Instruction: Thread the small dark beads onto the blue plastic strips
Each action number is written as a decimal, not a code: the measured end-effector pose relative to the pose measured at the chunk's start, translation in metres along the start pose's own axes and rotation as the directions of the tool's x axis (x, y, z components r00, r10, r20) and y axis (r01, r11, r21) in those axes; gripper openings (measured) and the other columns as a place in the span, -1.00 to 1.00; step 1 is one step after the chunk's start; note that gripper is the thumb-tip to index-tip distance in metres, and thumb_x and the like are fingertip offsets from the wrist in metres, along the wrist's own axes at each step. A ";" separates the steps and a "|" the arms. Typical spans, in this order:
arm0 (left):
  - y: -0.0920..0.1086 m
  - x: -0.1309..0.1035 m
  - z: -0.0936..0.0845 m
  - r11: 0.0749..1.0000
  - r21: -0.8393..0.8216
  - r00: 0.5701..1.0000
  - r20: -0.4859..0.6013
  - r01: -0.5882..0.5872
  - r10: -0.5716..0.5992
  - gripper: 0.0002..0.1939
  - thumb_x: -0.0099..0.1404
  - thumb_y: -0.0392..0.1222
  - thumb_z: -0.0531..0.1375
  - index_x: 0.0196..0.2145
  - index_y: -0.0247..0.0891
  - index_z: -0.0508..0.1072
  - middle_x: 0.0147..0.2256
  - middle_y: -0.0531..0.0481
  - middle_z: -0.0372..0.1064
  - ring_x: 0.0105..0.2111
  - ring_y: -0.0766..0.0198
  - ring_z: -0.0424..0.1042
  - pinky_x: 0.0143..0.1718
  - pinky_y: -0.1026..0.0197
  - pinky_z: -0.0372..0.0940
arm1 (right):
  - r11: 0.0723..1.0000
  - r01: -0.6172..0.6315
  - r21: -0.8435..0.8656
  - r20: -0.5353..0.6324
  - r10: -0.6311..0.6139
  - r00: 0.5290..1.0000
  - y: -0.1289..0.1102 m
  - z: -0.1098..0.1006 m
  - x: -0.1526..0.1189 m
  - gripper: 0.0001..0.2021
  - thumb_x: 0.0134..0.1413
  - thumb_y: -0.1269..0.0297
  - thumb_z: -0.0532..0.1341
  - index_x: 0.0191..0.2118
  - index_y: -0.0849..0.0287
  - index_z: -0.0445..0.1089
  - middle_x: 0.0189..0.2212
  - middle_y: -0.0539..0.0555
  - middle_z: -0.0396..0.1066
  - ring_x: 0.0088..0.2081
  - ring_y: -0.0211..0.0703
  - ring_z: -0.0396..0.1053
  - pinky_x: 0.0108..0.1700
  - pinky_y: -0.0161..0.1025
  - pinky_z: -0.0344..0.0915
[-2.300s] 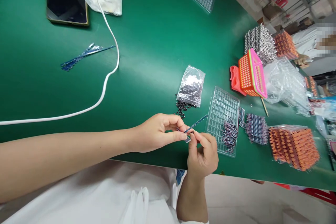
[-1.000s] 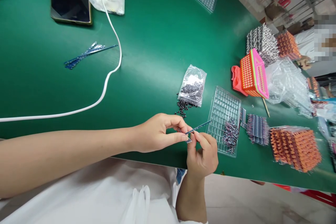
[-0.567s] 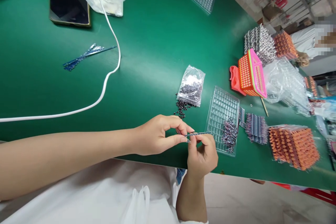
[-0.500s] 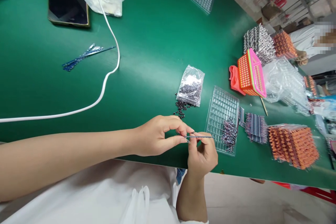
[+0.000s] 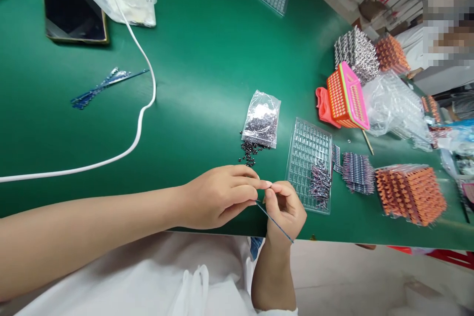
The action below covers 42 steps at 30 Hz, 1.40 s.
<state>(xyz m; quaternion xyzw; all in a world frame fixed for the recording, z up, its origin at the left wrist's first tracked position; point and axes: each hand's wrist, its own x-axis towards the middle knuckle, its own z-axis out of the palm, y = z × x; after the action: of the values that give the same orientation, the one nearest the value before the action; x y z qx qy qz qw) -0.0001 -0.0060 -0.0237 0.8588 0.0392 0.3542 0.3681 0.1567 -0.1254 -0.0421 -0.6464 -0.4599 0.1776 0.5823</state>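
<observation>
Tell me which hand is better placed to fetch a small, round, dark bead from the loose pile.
Probably the right hand: the left hand grips the thin blue strip, while the right's fingertips are near the loose pile. Whether they pinch something tiny is unclear.

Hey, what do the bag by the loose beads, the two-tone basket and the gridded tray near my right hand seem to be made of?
The bag: likely thin, glossy plastic film, wrinkled and see-through.
The basket: probably molded plastic, bright orange and pink, with regular holes.
The tray: clear, shiny, apparently rigid plastic; the green table shows through.
</observation>
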 end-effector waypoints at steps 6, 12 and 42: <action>-0.001 0.000 0.001 0.995 0.062 0.996 -0.035 -0.078 0.080 -0.84 0.35 -0.43 0.11 -0.15 -0.28 0.40 -0.08 -0.18 0.60 -0.10 0.02 0.53 -0.13 0.00 0.52 | 0.999 -0.024 -0.033 -0.008 0.024 1.000 0.000 -0.001 -0.001 -0.96 0.18 0.41 0.26 -0.27 0.13 0.42 -0.39 0.00 0.37 -0.36 -0.25 0.34 -0.37 -0.29 0.31; 0.000 -0.001 0.003 0.998 -0.064 1.000 -0.007 0.013 -0.013 -0.85 0.32 -0.45 0.14 -0.20 -0.27 0.42 -0.04 -0.22 0.56 -0.09 0.05 0.52 -0.11 0.01 0.51 | 0.989 0.094 -0.110 -0.027 -0.098 0.995 0.000 0.002 0.001 -0.91 0.16 0.46 0.25 -0.27 0.11 0.40 -0.40 -0.01 0.36 -0.35 -0.24 0.35 -0.33 -0.26 0.32; 0.003 0.005 -0.005 0.738 -0.483 0.876 0.160 0.472 -0.456 -0.96 0.35 -0.30 0.21 -0.30 -0.28 0.44 -0.01 -0.18 0.57 0.02 0.19 0.52 0.05 0.15 0.37 | 0.807 0.353 -0.475 0.033 -0.384 0.923 0.002 0.001 0.002 -0.73 0.12 0.57 0.30 -0.11 0.09 0.47 -0.31 0.03 0.54 -0.29 -0.23 0.50 -0.30 -0.26 0.47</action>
<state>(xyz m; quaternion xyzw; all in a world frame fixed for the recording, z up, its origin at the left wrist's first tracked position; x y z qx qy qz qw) -0.0001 -0.0038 -0.0163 0.6993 0.1513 0.2354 0.6577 0.1581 -0.1227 -0.0439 -0.6722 -0.5865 -0.0771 0.4452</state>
